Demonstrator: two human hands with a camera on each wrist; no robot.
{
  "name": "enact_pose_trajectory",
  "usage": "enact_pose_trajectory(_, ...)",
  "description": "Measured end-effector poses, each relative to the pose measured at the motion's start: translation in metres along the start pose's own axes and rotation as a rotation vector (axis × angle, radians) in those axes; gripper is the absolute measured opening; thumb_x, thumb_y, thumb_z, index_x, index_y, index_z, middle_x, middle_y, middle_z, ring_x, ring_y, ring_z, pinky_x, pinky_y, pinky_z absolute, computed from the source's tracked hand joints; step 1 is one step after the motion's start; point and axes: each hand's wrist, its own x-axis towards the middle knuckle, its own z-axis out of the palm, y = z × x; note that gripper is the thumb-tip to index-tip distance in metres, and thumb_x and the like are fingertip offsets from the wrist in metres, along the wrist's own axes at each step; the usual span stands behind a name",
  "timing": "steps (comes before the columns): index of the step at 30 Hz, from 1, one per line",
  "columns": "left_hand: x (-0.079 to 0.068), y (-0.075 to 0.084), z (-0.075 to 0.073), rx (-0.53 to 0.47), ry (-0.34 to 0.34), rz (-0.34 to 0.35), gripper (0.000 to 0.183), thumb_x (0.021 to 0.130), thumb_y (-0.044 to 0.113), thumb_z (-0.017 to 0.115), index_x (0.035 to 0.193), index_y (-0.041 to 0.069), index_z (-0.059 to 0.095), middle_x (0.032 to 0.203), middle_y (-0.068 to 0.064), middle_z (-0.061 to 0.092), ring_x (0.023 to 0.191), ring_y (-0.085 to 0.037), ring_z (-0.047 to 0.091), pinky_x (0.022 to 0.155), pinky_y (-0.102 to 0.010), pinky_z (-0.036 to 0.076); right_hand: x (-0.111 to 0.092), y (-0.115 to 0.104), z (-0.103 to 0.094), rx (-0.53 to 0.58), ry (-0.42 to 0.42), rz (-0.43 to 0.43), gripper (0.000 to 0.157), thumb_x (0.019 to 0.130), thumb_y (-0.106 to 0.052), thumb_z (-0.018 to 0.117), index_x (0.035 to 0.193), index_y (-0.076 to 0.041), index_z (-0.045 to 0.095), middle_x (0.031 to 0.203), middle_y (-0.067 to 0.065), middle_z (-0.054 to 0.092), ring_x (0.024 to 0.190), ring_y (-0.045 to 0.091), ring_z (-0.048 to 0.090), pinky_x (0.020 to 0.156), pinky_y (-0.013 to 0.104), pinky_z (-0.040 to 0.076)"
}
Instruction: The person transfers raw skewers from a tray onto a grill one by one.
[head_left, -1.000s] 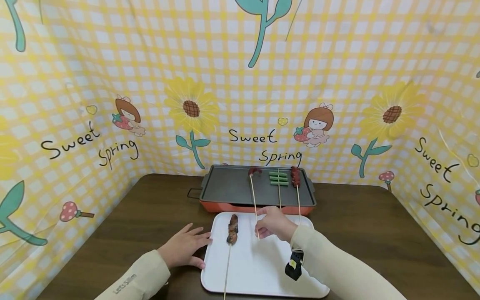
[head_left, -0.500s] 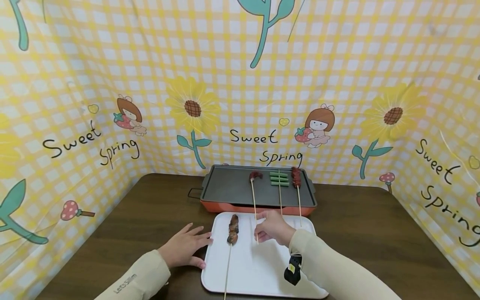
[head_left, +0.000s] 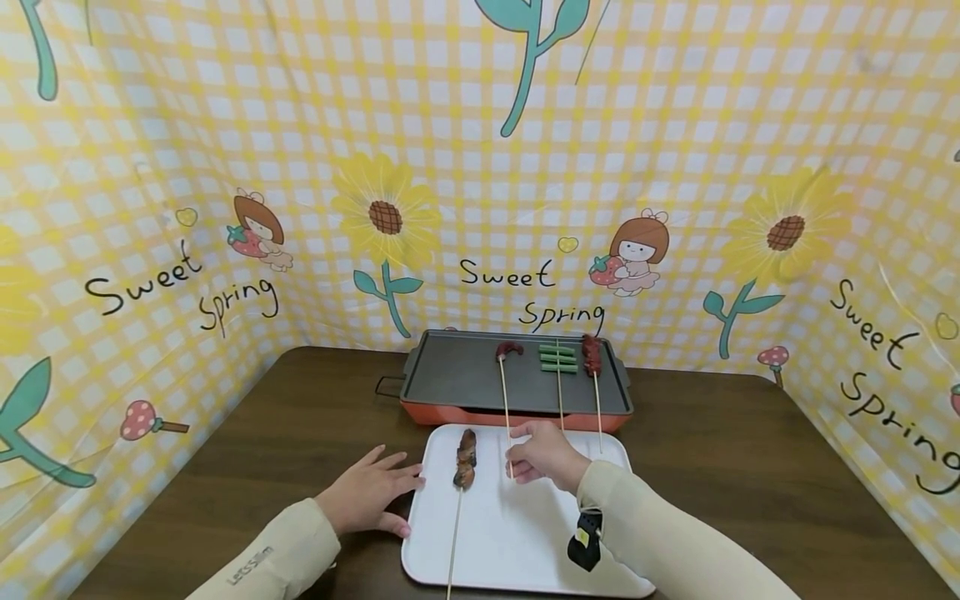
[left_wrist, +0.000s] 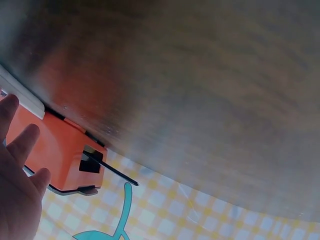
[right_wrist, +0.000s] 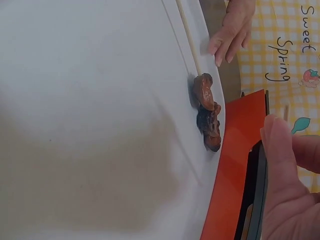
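Observation:
My right hand (head_left: 546, 452) pinches the stick of a skewer with a dark red, curled piece (head_left: 510, 351) at its far end. That piece is over the left-middle part of the grill plate (head_left: 450, 375), while the hand is above the white tray (head_left: 525, 542). My left hand (head_left: 371, 492) lies with fingers spread at the tray's left edge. A skewer of browned meat (head_left: 466, 460) rests on the tray's left side. In the right wrist view the same meat skewer (right_wrist: 204, 92) shows, with the right thumb (right_wrist: 280, 150) near the grill.
A green vegetable skewer (head_left: 558, 358) and a red meat skewer (head_left: 592, 357) lie on the grill's right side, their sticks reaching over its front edge. The grill's orange base (head_left: 450, 414) stands behind the tray. A wire handle (head_left: 386, 386) juts out left. Patterned cloth (head_left: 480, 208) hangs behind.
The held skewer first came slightly toward me, then shifted a little left and forward over the grill plate. The left hand and the tray have stayed in place.

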Motion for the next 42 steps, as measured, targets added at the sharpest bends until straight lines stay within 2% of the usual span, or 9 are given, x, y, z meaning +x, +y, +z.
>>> enact_pose_trajectory(13, 0.003, -0.002, 0.004, 0.029, 0.007, 0.014, 0.068, 0.078, 0.063, 0.060, 0.125, 0.014, 0.064, 0.132, -0.006, 0.059, 0.123, -0.033, 0.051, 0.101, -0.058, 0.033, 0.006, 0.004, 0.004, 0.037, 0.080, -0.011, 0.033, 0.089, 0.003, 0.059, 0.119, 0.012, 0.048, 0.068, 0.010, 0.065, 0.049, 0.012, 0.058, 0.054, 0.031, 0.055)
enact_pose_trajectory(19, 0.003, -0.002, 0.001, 0.036, 0.011, 0.019, 0.069, 0.078, 0.064, 0.058, 0.125, 0.014, 0.064, 0.131, -0.006, 0.059, 0.123, -0.033, 0.051, 0.101, -0.058, 0.033, 0.006, 0.008, 0.002, 0.047, 0.085, -0.023, 0.032, 0.092, -0.002, 0.058, 0.120, 0.010, 0.048, 0.075, 0.014, 0.066, 0.051, 0.013, 0.060, 0.054, 0.030, 0.055)
enact_pose_trajectory(26, 0.000, 0.000, 0.000, 0.033, 0.007, 0.002, 0.068, 0.078, 0.063, 0.059, 0.124, 0.014, 0.064, 0.131, -0.006, 0.059, 0.123, -0.033, 0.051, 0.102, -0.057, 0.033, -0.009, 0.010, 0.005, 0.078, 0.024, -0.017, 0.044, 0.100, -0.023, 0.052, 0.126, 0.011, 0.047, 0.067, 0.010, 0.064, 0.053, 0.013, 0.063, 0.054, 0.030, 0.055)
enact_pose_trajectory(29, 0.000, 0.000, 0.000, 0.021, 0.009, 0.000, 0.068, 0.078, 0.063, 0.060, 0.125, 0.014, 0.064, 0.132, -0.006, 0.059, 0.124, -0.034, 0.050, 0.102, -0.058, 0.032, -0.017, 0.014, 0.008, 0.108, -0.006, 0.006, 0.048, 0.100, -0.027, 0.051, 0.127, 0.012, 0.046, 0.066, 0.009, 0.064, 0.051, 0.012, 0.062, 0.053, 0.029, 0.055)
enact_pose_trajectory(35, -0.001, 0.001, 0.001, 0.014, 0.007, -0.001, 0.070, 0.077, 0.064, 0.059, 0.126, 0.014, 0.064, 0.132, -0.006, 0.059, 0.124, -0.034, 0.050, 0.102, -0.058, 0.032, -0.032, 0.024, 0.014, 0.106, -0.092, 0.082, 0.047, 0.093, -0.021, 0.064, 0.123, 0.010, 0.044, 0.065, 0.008, 0.064, 0.048, 0.010, 0.059, 0.049, 0.026, 0.053)
enact_pose_trajectory(42, -0.001, 0.001, 0.001, 0.009, 0.002, 0.000, 0.070, 0.078, 0.064, 0.058, 0.126, 0.014, 0.064, 0.132, -0.006, 0.058, 0.124, -0.035, 0.050, 0.102, -0.058, 0.032, -0.049, 0.038, 0.019, 0.101, -0.161, 0.075, 0.033, 0.086, -0.009, 0.068, 0.110, 0.004, 0.050, 0.063, 0.007, 0.064, 0.047, 0.008, 0.058, 0.046, 0.023, 0.051)
